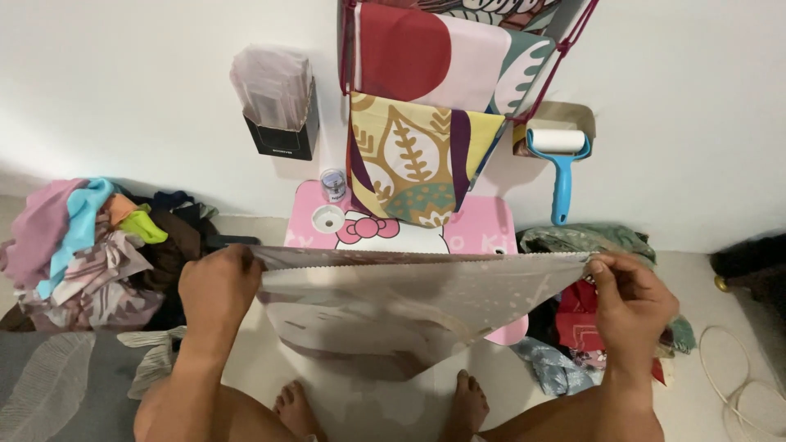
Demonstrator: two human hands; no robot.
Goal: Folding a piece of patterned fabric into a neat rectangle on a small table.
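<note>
Translucent, limp grey plastic sheet (393, 307) (light, probably slippery) hangs stretched; left hand (217, 290) and right hand (630, 303) pinch its top corners, the sensible grip.

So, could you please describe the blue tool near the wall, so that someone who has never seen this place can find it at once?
Start at the white wall and the patterned cloths hanging on it. Just right of them, above the pile of clothes on that side, the lint roller stands upright against the wall. It is the only item with a bright blue handle and a white roll on top.
</note>
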